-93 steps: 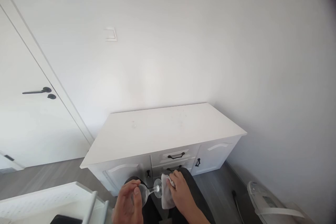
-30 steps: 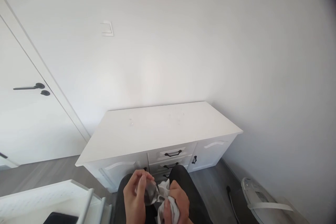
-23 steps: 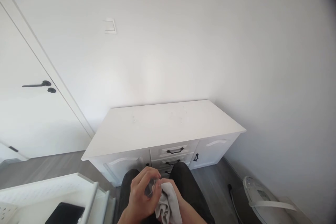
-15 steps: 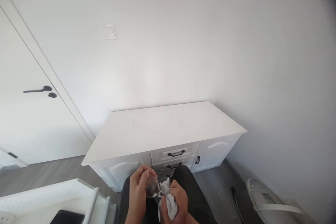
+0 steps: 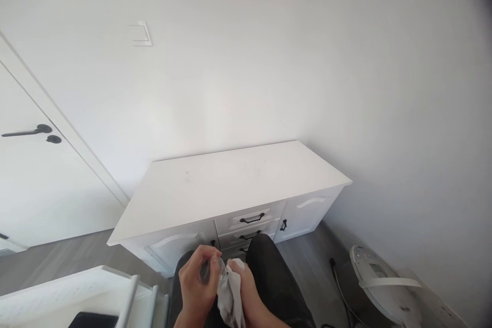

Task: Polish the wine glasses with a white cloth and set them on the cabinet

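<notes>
Clear glass, a wine glass (image 5: 213, 269), sits low in the view over the person's dark-trousered knees (image 5: 269, 266), mostly hidden by the two hands that meet around it. The left hand (image 5: 196, 282) has its fingers (image 5: 205, 255) curled closed over the bowl, thumb and fingertips wrapped round the glass so that only a dark glint shows between them. The right hand (image 5: 246, 289) is closed on a pale grey cloth (image 5: 230, 292), bunched against the glass and hanging down between the wrists; its fingers are folded into the fabric and pressed to the glass, touching the left fingertips. How much of the stem is covered cannot be told.

To the left, near the lower edge, stands a white slatted rack (image 5: 77, 292). Beyond the knees is a white sideboard (image 5: 226, 184) with black drawer pulls (image 5: 251, 219). At the right on the grey floor lies a white appliance (image 5: 384, 282). Farther off, a white door with a black lever handle (image 5: 28, 132) and a wall switch (image 5: 141, 34).
</notes>
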Motion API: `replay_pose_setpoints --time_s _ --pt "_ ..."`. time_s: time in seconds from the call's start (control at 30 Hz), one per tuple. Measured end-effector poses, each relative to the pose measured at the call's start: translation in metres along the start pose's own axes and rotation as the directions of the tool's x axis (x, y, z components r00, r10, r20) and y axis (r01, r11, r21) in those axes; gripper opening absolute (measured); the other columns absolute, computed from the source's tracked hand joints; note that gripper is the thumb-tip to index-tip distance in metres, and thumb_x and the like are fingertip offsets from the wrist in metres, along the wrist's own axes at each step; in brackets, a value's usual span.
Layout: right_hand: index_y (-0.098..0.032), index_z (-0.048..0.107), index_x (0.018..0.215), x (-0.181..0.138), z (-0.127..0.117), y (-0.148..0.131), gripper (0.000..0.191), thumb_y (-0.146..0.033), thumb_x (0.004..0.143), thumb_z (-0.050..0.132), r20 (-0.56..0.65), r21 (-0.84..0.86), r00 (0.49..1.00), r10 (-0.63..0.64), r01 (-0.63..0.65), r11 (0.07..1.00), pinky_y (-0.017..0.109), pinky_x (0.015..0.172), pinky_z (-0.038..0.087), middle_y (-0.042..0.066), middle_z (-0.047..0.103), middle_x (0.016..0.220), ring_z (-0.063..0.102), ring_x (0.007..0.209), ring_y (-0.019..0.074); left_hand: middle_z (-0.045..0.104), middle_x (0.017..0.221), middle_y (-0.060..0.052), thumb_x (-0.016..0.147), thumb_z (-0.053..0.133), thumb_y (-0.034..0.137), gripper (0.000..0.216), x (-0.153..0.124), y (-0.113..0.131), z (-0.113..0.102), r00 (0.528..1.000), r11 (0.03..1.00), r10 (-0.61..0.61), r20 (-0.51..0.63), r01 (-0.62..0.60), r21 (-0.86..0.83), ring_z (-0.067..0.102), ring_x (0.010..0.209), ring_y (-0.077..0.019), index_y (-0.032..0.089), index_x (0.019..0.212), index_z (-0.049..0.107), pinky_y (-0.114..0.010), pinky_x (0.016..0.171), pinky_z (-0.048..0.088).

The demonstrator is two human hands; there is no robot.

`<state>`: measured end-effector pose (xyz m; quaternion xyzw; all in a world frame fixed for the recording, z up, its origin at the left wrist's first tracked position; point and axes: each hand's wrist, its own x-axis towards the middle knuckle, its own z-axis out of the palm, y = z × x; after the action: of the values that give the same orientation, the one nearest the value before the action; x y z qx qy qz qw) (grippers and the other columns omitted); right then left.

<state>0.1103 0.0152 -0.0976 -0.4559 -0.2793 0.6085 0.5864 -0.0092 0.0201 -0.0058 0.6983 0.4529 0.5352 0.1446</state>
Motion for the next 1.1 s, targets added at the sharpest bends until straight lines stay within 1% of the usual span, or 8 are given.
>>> replay_pose_setpoints --time_s 0.13,0.3,0.37,0.43,0.57,0.77,0.93,1.1 --pt "-0.022 0.053 0.070 -0.002 -0.012 -0.017 0.045 -0.059 0.094 0.063 0.036 -0.305 0.963 -0.268 0.267 0.914 0.029 0.062 0.036 -0.004 0.047 0.064 0.043 0.062 0.0151 0.076 0.076 -0.001 0.094 0.060 0.025 0.013 -0.003 0.003 0.013 0.984 0.988 -0.145 -0.106 0.149 0.030 0.074 0.068 -0.0185 0.022 0.083 0.067 -0.025 0.065 0.057" --pt "-0.023 0.067 0.089 -0.004 -0.040 -0.068 0.032 -0.042 0.105 0.048 0.051 -0.377 0.806 -0.590 0.563 0.736 0.039 0.093 0.044 0.010 0.069 0.101 0.060 0.101 0.0267 0.077 0.083 -0.002 0.093 0.062 0.021 0.009 -0.010 0.007 0.012 0.965 0.982 -0.023 -0.261 0.070 0.173 0.075 0.077 -0.0196 0.023 0.087 0.069 -0.028 0.077 0.057" --pt "-0.023 0.069 0.098 -0.004 -0.047 -0.082 0.020 -0.037 0.102 0.055 0.069 -0.418 0.837 -0.543 0.519 0.746 0.037 0.088 0.046 0.008 0.070 0.097 0.062 0.094 0.0256 0.077 0.086 -0.003 0.091 0.063 0.017 0.008 -0.012 0.005 0.011 0.954 0.971 0.041 -0.298 0.032 0.237 0.074 0.081 -0.0203 0.023 0.090 0.068 -0.030 0.081 0.056" --pt "-0.024 0.071 0.110 -0.007 -0.048 -0.084 0.020 -0.032 0.092 0.069 0.280 -0.512 0.867 -0.413 0.498 0.699 0.032 0.079 0.046 0.004 0.072 0.092 0.063 0.082 0.0227 0.076 0.087 -0.003 0.090 0.064 0.013 0.010 -0.012 0.004 0.014 0.965 0.968 0.107 -0.240 -0.046 0.246 0.074 0.080 -0.0199 0.023 0.091 0.066 -0.029 0.079 0.056" --pt "-0.025 0.075 0.099 -0.008 -0.036 -0.058 0.015 -0.021 0.088 0.066 0.526 -0.712 0.817 -0.237 0.575 0.404 0.027 0.069 0.044 0.003 0.076 0.090 0.067 0.077 0.0201 0.072 0.088 -0.004 0.087 0.064 0.004 0.021 -0.008 0.008 0.033 0.964 0.955 0.263 -0.023 -0.257 0.147 0.071 0.083 -0.0190 0.023 0.094 0.062 -0.029 0.079 0.057" --pt "-0.024 0.076 0.097 0.064 -0.036 -0.056 0.017 -0.024 0.093 0.060 0.309 -0.851 0.891 -0.333 0.415 0.322 0.030 0.077 0.048 0.004 0.079 0.091 0.072 0.085 0.0230 0.053 0.145 -0.020 0.097 0.062 0.031 0.038 0.002 0.005 0.034 0.990 0.979 0.128 0.053 -0.135 0.154 0.051 0.137 -0.0353 0.019 0.133 0.054 -0.051 0.107 0.048" --pt "-0.017 0.073 0.091 0.180 -0.034 -0.100 0.031 -0.038 0.104 0.054 -0.008 -0.924 0.922 -0.388 0.142 0.356 0.035 0.084 0.053 0.009 0.076 0.091 0.071 0.091 0.0231 0.058 0.118 -0.010 0.104 0.049 0.025 0.012 -0.008 -0.011 0.018 0.997 0.979 -0.079 -0.014 0.080 0.190 0.059 0.113 -0.0262 0.025 0.105 0.061 -0.039 0.093 0.050" --pt "-0.016 0.070 0.103 0.255 -0.026 -0.116 0.029 -0.043 0.103 0.061 -0.101 -0.935 0.932 -0.348 0.030 0.352 0.040 0.088 0.058 0.005 0.074 0.102 0.071 0.094 0.0193 0.058 0.109 -0.007 0.104 0.048 0.032 0.019 -0.036 -0.013 0.017 0.971 0.964 -0.238 -0.008 0.237 0.120 0.060 0.104 -0.0249 0.025 0.093 0.062 -0.036 0.089 0.047"
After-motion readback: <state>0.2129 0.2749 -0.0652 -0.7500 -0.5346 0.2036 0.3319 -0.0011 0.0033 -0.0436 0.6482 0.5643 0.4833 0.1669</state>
